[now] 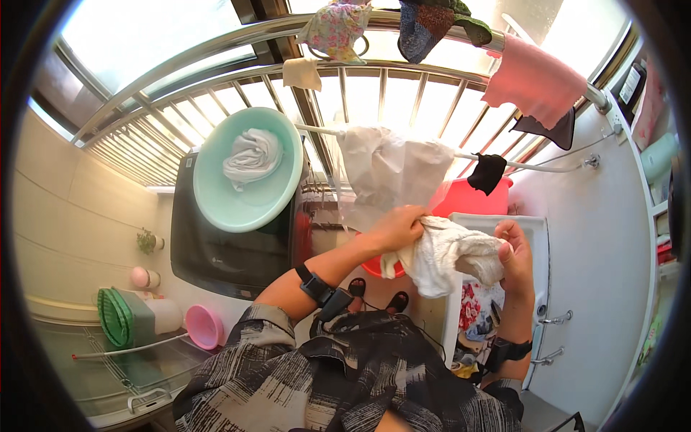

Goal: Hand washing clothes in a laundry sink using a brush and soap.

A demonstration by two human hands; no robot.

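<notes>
Left hand [404, 225] and right hand [516, 259] are clasping a white cloth [448, 252], likely soft and limp, at its handiest ends, above the sink's [543, 248] left edge

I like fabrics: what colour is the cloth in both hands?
The cloth is creamy white; see the head view.

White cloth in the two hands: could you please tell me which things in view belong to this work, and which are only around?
Seems to belong:
white cloth, held by left hand and right hand
perhaps the sink and its clothes

Seems only around:
pink basin
potted plant
pink cloth, hanging on the rail
</notes>
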